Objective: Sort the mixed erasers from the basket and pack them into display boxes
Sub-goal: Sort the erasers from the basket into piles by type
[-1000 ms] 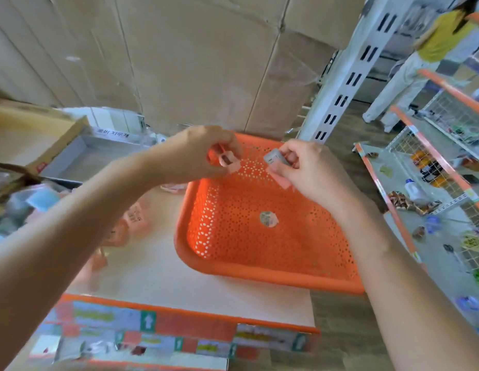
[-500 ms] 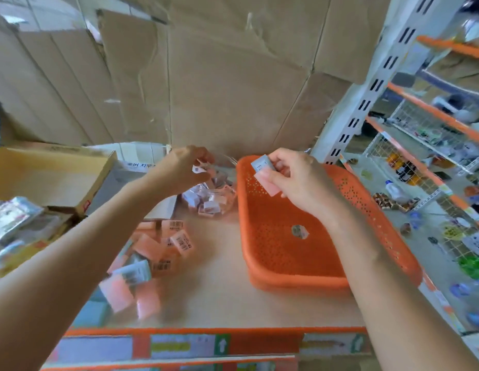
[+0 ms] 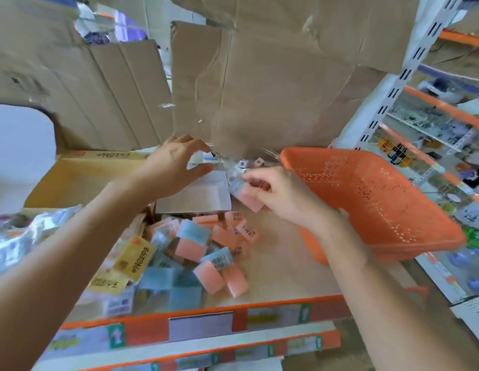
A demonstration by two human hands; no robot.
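Note:
My right hand (image 3: 283, 196) pinches a pink-and-blue eraser (image 3: 246, 196) just left of the orange basket (image 3: 366, 188), which stands tilted on the shelf with little visible inside. My left hand (image 3: 174, 162) hovers over a white display box (image 3: 198, 196), with thumb and fingers curled round a small whitish eraser (image 3: 203, 158) that is blurred. A loose pile of pink and blue wrapped erasers (image 3: 206, 247) lies on the shelf below both hands. Several small cube erasers (image 3: 249, 164) sit behind the right hand.
An open cardboard box (image 3: 80, 178) stands at the left, with plastic-wrapped packs (image 3: 21, 236) in front of it. Yellow packets (image 3: 134, 258) lie beside the pile. Cardboard sheets (image 3: 259, 89) back the shelf. A white shelf upright (image 3: 380, 103) and stocked racks are to the right.
The view swung left and up, bringing the eraser pile and boxes into sight. My right hand carried its eraser left, out of the basket. My left hand moved over the white box.

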